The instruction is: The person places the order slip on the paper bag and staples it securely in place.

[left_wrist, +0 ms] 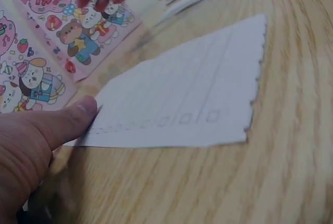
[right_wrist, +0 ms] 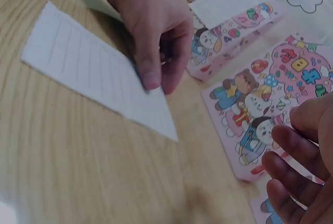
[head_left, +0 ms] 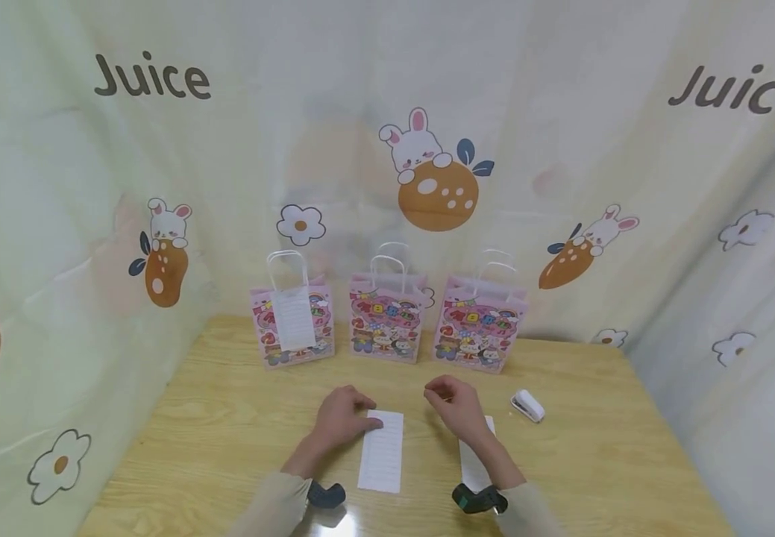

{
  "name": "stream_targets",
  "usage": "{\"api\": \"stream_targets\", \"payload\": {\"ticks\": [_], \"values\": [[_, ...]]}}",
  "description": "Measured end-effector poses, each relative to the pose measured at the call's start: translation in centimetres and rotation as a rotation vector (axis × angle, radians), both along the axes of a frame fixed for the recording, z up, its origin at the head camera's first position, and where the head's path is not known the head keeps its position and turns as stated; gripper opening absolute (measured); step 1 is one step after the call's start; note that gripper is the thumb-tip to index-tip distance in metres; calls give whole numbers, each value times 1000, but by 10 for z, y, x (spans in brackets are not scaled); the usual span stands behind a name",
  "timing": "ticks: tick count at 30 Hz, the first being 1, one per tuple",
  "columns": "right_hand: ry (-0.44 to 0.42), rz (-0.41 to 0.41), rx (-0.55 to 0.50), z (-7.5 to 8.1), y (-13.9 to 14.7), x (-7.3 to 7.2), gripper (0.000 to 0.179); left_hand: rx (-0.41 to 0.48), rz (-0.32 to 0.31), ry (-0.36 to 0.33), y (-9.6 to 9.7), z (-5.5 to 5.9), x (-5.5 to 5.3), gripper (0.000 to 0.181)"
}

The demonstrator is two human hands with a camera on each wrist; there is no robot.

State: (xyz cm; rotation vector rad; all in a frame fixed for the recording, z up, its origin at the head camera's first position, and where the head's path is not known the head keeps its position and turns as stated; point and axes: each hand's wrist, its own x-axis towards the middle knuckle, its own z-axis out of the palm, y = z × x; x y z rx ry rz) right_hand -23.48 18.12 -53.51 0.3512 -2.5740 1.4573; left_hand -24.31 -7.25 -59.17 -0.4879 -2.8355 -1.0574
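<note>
My left hand [head_left: 345, 419] pinches the upper left corner of a lined paper slip [head_left: 381, 455], thumb on top. In the left wrist view the slip [left_wrist: 182, 89] shows a row of small printed boxes along one side and a jagged short edge. My right hand [head_left: 457, 406] hovers to the right of this slip, fingers loosely bent, with nothing visible in them. Beneath the right forearm lies a second paper slip [head_left: 473, 466], partly hidden. A white stapler [head_left: 528, 406] lies right of the right hand.
Three pink cartoon gift bags with white handles stand along the back: a left bag [head_left: 325, 339] with a lined slip [head_left: 295, 319] on its front, a middle bag [head_left: 385, 328] and a right bag [head_left: 476, 335]. A printed curtain [head_left: 360, 112] hangs behind the wooden table [head_left: 212, 425].
</note>
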Motion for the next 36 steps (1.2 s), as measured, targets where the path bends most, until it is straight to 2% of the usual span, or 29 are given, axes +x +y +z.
{"api": "stream_targets", "payload": {"ticks": [6,11,15,19,24,27,30,34,36], "values": [[41,-33,-25,10,-5,-9,7,1,-39,17,-2,-5,4,27],[104,-109,-45,25,-9,-27,12,-7,-81,-14,-6,-11,8,19],[196,-178,-45,40,-18,-49,20,33,-109,-67,-10,-4,8,15],[270,-218,-60,54,-27,-70,23,66,-180,-120,-17,6,6,17],[283,-250,-19,64,-35,-84,31,135,-249,-161,-26,14,3,8],[264,-260,-16,66,-38,-89,33,172,-234,-179,-32,16,-1,5],[243,-259,-36,67,-41,-92,28,222,-186,-203,-38,21,-5,9],[239,-249,-76,67,-41,-95,20,248,-121,-188,-47,36,-14,7],[250,-242,-88,68,-40,-97,19,230,-104,-150,-50,46,-21,3]]}}
